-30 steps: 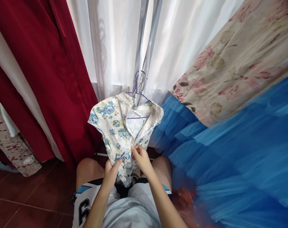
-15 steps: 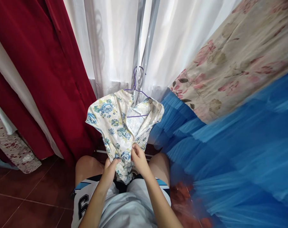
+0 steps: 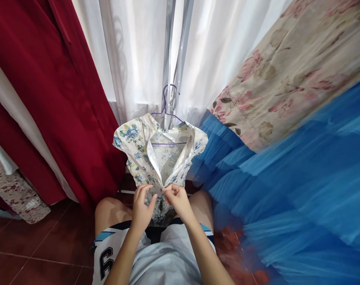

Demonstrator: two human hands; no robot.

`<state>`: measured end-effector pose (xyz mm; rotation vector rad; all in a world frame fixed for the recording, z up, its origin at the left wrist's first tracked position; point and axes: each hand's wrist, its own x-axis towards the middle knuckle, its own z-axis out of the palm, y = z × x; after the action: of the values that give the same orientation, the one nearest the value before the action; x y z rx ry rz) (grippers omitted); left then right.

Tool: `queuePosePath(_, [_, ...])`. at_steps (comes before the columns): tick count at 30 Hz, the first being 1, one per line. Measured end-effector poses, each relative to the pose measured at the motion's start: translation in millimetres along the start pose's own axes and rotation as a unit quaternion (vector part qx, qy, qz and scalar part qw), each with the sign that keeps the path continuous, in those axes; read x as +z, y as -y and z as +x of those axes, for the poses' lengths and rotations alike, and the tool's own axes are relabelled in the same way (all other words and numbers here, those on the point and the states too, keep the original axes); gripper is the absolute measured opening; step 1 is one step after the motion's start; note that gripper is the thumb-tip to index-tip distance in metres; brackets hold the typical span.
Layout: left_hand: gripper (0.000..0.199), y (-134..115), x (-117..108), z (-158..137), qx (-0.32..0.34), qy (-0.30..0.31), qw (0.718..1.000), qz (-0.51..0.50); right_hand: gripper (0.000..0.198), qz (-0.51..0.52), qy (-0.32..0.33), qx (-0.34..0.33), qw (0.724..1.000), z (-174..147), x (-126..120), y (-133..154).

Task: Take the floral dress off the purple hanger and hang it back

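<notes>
A short-sleeved dress (image 3: 134, 152) with blue flowers on cream cloth hangs in front of me on a purple hanger (image 3: 164, 106). Down its front runs a V-shaped opening with a zipper (image 3: 156, 168), spread wide enough to bare the pale inside. Where the two edges meet, my right hand (image 3: 178, 200) pinches what looks like the zipper pull, itself mostly hidden by the fingertips. My left hand (image 3: 143, 206) is at the dress's left side, thumb and fingers apart, fingertips over the cloth without a grip. The lower part of the dress drops between my knees.
White curtains (image 3: 141, 51) with grey ribbons (image 3: 180, 43) hang behind the hanger. Dark red cloth (image 3: 75, 99) is on the left. To the right are a beige floral cloth (image 3: 275, 79) and blue tulle (image 3: 286, 190). Red tiles (image 3: 49, 245) cover the floor.
The zipper opening has become wider and longer downward. My right hand has moved slightly down with it. My left hand has let go of the cloth and spread its fingers.
</notes>
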<state>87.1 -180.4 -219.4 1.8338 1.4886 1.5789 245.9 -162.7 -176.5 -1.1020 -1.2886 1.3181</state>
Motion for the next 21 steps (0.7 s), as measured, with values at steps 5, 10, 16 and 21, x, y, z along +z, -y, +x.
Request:
queuePosePath(5, [0.013, -15.8, 29.4, 8.8, -0.038, 0.075, 0.996, -0.015, 0.027, 0.031, 0.014, 0.018, 0.999, -2.2, 15.8, 8.3])
queuePosePath(10, [0.012, -28.0, 26.6, 20.1, 0.02, 0.141, 0.989, 0.036, 0.029, 0.069, -0.028, -0.035, 0.997, 32.9, 7.5, 58.1])
queuePosePath(16, [0.012, -54.5, 16.0, 28.1, 0.058, 0.24, 0.947, 0.205, 0.025, 0.094, -0.069, -0.162, 0.98, 103.1, 8.4, 157.2])
queuePosePath(21, [0.008, -56.9, 18.0, 26.6, 0.057, 0.283, 0.936, 0.202, 0.026, 0.072, -0.049, -0.213, 0.973, 111.3, 15.7, 181.5])
